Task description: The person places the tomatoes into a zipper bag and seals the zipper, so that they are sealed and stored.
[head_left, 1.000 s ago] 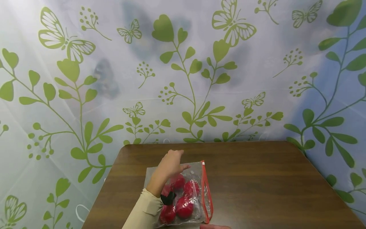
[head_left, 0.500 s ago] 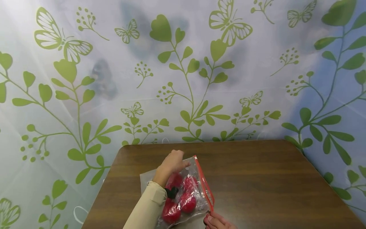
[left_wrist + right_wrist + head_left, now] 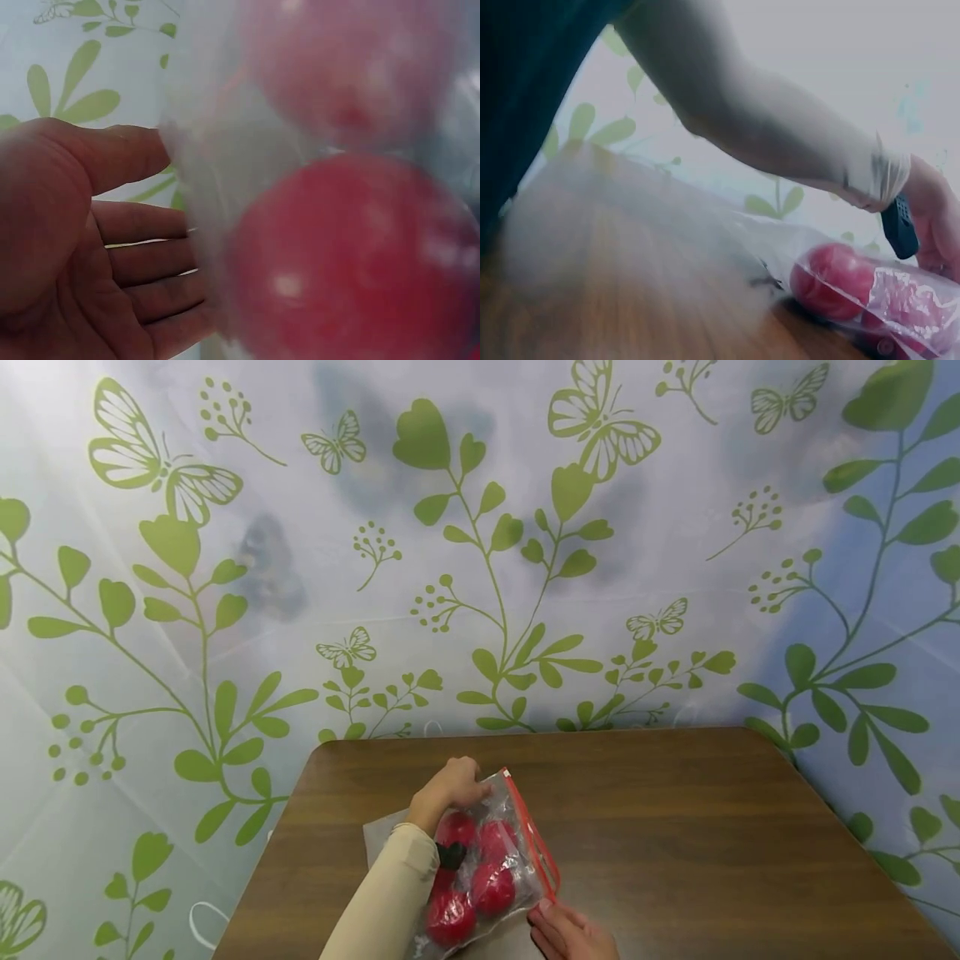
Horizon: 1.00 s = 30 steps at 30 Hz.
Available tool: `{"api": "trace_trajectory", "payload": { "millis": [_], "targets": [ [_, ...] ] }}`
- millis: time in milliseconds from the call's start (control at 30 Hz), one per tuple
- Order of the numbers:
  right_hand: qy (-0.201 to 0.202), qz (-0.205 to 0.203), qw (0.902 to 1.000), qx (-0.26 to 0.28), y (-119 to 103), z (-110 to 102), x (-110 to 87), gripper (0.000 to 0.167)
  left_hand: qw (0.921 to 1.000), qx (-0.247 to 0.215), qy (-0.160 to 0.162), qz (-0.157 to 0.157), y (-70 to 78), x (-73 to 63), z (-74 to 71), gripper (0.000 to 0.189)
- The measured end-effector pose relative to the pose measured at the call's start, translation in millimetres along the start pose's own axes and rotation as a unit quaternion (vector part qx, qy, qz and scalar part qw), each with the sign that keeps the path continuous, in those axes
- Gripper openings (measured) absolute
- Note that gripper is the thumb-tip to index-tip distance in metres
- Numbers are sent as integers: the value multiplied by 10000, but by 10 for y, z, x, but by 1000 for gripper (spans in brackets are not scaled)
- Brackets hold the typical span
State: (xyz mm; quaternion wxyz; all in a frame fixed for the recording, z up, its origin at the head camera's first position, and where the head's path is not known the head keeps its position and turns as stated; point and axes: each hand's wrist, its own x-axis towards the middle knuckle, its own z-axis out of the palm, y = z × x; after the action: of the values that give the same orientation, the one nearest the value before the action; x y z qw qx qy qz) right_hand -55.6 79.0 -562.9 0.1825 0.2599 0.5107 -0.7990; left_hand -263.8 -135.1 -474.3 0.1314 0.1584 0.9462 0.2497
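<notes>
A clear plastic zipper bag (image 3: pixel 521 887) with a red zipper edge (image 3: pixel 529 827) lies on the table, holding several round red balls (image 3: pixel 493 887). At its far edge my left hand (image 3: pixel 452 785) grips the plastic; in the left wrist view, the thumb of the left hand (image 3: pixel 67 225) meets the bag's side while the fingers run behind it. My right hand (image 3: pixel 573 933) pinches the near corner by the zipper's end. The balls fill much of the left wrist view, blurred through the plastic. In the right wrist view the right hand's fingers do not show.
The brown wooden table (image 3: pixel 675 827) extends right of the bag. Behind it hangs a pale curtain (image 3: pixel 480 568) printed with green leaves and butterflies. A small black device (image 3: pixel 900 229) sits at my left wrist, under the sleeve cuff.
My right hand has come in from the bottom edge and taken hold of the near zipper corner. The bag has turned slightly, its far zipper corner shifting left, and the balls have shifted inside.
</notes>
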Motion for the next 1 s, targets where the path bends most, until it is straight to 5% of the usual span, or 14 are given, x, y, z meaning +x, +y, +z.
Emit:
{"api": "trace_trajectory", "payload": {
  "millis": [167, 433, 567, 1000],
  "targets": [
    [343, -728, 9965, 210, -2, 96, -1, 85, 9997, -201, -88, 74, -80, 18, 40, 28],
    [667, -1000, 9926, -176, -72, 160, 47, 80, 9988, -466, -127, 5, -148, 17, 27, 28],
    [775, -1248, 9887, -312, -90, 195, 49, 58, 9984, -553, -78, -33, -151, 5, 24, 28],
    [1253, -1671, 9769, -453, -100, 231, 57, 27, 9946, -883, 544, -62, -99, -72, -24, 38]
  ]
}}
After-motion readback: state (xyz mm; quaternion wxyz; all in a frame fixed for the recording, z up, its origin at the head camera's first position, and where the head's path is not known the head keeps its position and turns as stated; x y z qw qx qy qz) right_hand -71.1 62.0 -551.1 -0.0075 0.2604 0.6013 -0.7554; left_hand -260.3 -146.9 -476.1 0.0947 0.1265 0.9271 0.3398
